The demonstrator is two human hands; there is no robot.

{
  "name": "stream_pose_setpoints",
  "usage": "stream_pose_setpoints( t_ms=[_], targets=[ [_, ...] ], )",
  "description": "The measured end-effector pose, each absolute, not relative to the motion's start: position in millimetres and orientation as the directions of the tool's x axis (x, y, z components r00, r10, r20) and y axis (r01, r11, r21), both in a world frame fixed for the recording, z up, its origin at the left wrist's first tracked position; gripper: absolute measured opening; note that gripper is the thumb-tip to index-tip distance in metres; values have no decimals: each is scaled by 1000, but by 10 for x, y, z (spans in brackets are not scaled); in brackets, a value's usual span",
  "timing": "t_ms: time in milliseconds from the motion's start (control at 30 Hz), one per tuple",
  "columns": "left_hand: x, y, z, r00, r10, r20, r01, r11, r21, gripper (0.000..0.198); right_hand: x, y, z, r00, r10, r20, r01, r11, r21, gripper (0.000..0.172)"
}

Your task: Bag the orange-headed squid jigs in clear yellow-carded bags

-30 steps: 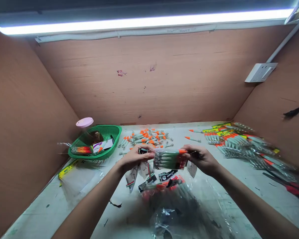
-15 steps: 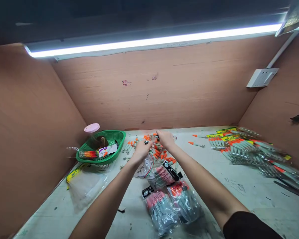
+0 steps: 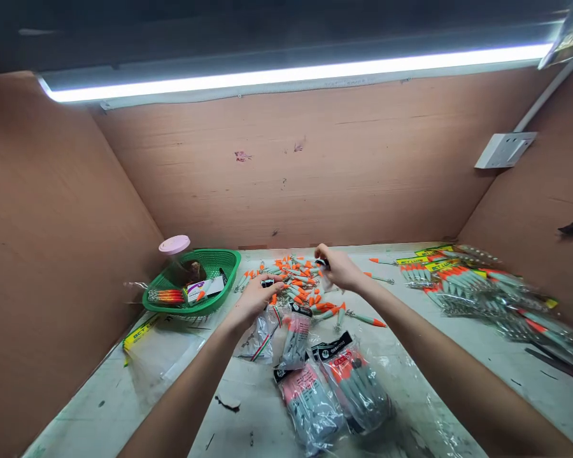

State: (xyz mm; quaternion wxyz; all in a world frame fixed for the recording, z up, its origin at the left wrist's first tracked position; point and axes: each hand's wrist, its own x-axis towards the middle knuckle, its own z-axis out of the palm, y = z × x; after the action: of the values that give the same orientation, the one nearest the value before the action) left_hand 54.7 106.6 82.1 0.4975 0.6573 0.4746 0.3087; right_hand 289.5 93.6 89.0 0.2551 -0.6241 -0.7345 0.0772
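Observation:
A heap of loose orange-tipped grey-green lures [image 3: 298, 280] lies at the back middle of the bench. My right hand [image 3: 340, 268] is over its right edge, fingers pinched on a small dark-ended item that I cannot name. My left hand [image 3: 256, 296] is at the heap's near left edge, fingers curled on the top of a clear plastic bag [image 3: 263, 331]. Another small filled bag [image 3: 296, 334] hangs just right of it. In front lie filled packs of lures [image 3: 332, 388] with black header labels.
A green basket [image 3: 219, 289] with a pink-lidded jar [image 3: 174, 248] stands at the left. Empty clear bags [image 3: 165, 356] lie in front of it. Yellow-labelled packed lures [image 3: 463, 280] crowd the right side, with a red-handled tool [image 3: 568, 372] near them. Brown board walls enclose the bench.
A second ago both hands held a filled bag near the front. They have since reached back to the loose heap; the right hand has shifted right, and the left pulled slightly nearer.

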Motion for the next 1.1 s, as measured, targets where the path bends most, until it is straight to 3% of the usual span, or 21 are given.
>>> stream_pose_setpoints(
  t_ms=[167, 333, 467, 600, 700, 833, 1100],
  targets=[
    [605, 1000, 834, 391, 920, -22, 358, -130, 924, 43, 2615, 864, 628, -451, 892, 22, 737, 386, -554, 23],
    [461, 959, 905, 373, 925, 69, 458, -248, 853, 27, 2502, 726, 566, -563, 827, 8, 636, 439, -635, 21],
    [78, 962, 919, 276, 949, 150, 604, -293, 741, 12, 2583, 483, 692, -535, 834, 131, 578, 475, -664, 21],
    [-221, 908, 895, 255, 943, 212, 672, -331, 662, 16, 2717, 283, 844, -454, 863, 223, 560, 470, -682, 28],
    [-186, 782, 888, 420, 883, 209, 602, -444, 664, 17, 2793, 195, 921, -434, 876, 210, 536, 439, -721, 35],
    [55, 580, 885, 600, 774, 204, 462, -543, 701, 34, 2807, 104, 975, -412, 892, 184, 510, 393, -765, 36],
    [227, 476, 837, 653, 716, 246, 385, -594, 707, 3, 2784, 12, 967, -308, 934, 182, 487, 319, -813, 39]
  ],
)
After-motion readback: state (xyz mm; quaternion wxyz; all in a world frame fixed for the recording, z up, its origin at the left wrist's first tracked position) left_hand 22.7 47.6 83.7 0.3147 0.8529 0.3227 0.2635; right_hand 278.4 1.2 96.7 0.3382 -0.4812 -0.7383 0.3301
